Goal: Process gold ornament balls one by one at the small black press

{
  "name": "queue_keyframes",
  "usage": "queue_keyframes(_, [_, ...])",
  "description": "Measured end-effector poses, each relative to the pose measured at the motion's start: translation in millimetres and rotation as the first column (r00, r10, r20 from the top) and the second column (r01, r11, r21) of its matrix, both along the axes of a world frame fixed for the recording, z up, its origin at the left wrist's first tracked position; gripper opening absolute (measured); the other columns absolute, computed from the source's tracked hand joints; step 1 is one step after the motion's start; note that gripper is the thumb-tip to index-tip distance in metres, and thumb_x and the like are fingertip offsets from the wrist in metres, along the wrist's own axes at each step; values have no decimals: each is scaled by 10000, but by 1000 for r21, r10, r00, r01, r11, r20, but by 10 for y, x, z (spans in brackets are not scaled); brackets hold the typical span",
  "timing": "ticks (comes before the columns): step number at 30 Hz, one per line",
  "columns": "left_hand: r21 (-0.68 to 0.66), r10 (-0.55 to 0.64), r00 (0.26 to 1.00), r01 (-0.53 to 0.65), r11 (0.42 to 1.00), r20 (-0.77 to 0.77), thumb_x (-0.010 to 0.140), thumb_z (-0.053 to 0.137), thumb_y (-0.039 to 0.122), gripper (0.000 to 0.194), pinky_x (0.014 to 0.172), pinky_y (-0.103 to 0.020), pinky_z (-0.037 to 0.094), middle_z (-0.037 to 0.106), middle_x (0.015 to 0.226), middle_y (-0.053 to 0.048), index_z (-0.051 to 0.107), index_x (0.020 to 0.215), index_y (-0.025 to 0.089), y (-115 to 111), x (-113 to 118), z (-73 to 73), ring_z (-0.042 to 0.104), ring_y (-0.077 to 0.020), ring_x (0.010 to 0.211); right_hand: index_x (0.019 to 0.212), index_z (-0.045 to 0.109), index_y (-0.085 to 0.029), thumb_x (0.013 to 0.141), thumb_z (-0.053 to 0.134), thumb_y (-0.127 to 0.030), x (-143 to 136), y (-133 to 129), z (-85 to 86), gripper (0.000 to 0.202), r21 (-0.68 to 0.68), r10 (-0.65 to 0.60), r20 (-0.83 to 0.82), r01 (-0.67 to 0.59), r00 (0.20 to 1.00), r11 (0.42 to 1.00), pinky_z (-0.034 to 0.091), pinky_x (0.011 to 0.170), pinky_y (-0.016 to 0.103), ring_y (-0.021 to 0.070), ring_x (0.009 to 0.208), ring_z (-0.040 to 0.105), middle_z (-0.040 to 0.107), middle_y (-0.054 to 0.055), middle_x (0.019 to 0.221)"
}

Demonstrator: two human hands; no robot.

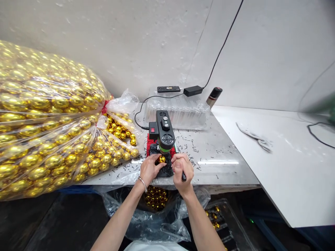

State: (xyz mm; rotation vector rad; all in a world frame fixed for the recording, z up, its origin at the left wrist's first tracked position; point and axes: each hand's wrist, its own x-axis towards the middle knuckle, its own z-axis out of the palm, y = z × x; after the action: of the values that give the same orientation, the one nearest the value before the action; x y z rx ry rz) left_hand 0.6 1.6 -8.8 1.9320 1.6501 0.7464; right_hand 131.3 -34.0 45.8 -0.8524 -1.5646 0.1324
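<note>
A shiny gold ball (162,159) sits under the head of a small black press machine (165,129). My left hand (149,168) has its thumb and fingers closed about that ball, on the machine's base. The fingers of my right hand (182,170) are wrapped round the black-ended lever (183,177) on the machine's right side. Black and red material lies around the base (164,170). Below the table edge, between my forearms, more gold balls (156,198) lie in a clear plastic bag (141,219).
A huge clear bag of gold balls (47,129) fills the left side. Behind the machine stands a clear plastic tray (178,111), with a power adapter (193,91) and dark bottle (214,97) nearby. Black scraps litter the metal tabletop (225,153). A white table (285,167) adjoins at right.
</note>
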Motion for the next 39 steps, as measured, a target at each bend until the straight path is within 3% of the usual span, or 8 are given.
queue_keyframes(6, [-9, -12, 1000, 12, 1000, 16, 804, 669, 337, 339, 832, -340, 514, 698, 1105, -86, 688, 1103, 178, -1, -3, 4, 664, -254, 971, 709, 453, -200, 918, 349, -128, 36, 18, -215, 245, 12, 32, 26, -33, 999, 999, 443, 612, 285, 134, 709, 516, 501, 22, 719])
queue_keyframes(13, [9, 11, 1000, -11, 1000, 7, 792, 684, 337, 349, 871, -341, 499, 695, 1113, -96, 691, 1102, 176, 1, 3, -37, 646, -254, 1018, 710, 436, -211, 966, 287, -242, 16, 104, -448, 298, 105, -25, 14, 23, 1000, 994, 462, 688, 349, 133, 670, 527, 496, 8, 729])
queue_keyframes(20, [19, -5, 1000, 6, 1000, -20, 794, 682, 345, 326, 871, -341, 491, 706, 1089, -89, 697, 1080, 190, 8, -1, -40, 643, -252, 1010, 710, 442, -210, 953, 301, -213, 34, 155, -607, 280, 172, -4, 94, -12, 996, 985, 475, 714, 356, 144, 710, 553, 509, 19, 752])
queue_keyframes(24, [22, -1, 1000, 1, 1000, 9, 778, 696, 336, 342, 868, -348, 494, 708, 1080, -95, 699, 1083, 181, 34, 12, -59, 649, -251, 993, 679, 431, -208, 941, 312, -185, 11, 120, -420, 289, 137, -11, 32, 7, 999, 991, 454, 656, 329, 140, 673, 516, 492, 15, 711])
queue_keyframes(29, [35, 55, 986, -62, 997, 157, 733, 722, 351, 355, 841, -336, 490, 721, 992, -79, 710, 1050, 191, -28, -38, -26, 651, -226, 898, 628, 413, -204, 928, 363, -147, -12, 73, 152, 310, -30, -46, -77, 44, 996, 999, 400, 591, 275, 118, 639, 502, 486, -1, 661])
queue_keyframes(33, [-177, 144, 884, -71, 982, 445, 700, 714, 497, 461, 702, -296, 487, 712, 847, -45, 714, 1027, 172, -368, -167, -47, 610, -178, 714, 620, 415, -204, 929, 378, -151, -24, 64, 330, 315, -76, -24, -74, 18, 997, 997, 400, 613, 281, 124, 654, 509, 473, -7, 637])
queue_keyframes(36, [-495, 263, 710, 138, 858, 654, 668, 716, 581, 480, 570, -233, 450, 688, 730, -33, 721, 844, 134, -738, -222, -238, 568, -124, 595, 620, 428, -202, 926, 376, -138, -53, 50, 239, 316, -32, -27, -97, 24, 995, 999, 393, 602, 282, 131, 660, 513, 476, -4, 629])
queue_keyframes(39, [-774, 620, 476, 266, 575, 624, 686, 716, 583, 475, 491, -199, 433, 669, 682, -48, 663, 721, 113, -1053, -215, -541, 541, -84, 501, 623, 436, -202, 921, 373, -125, -70, 38, 144, 314, -9, -40, -112, 39, 993, 999, 386, 587, 282, 133, 651, 505, 473, -4, 625])
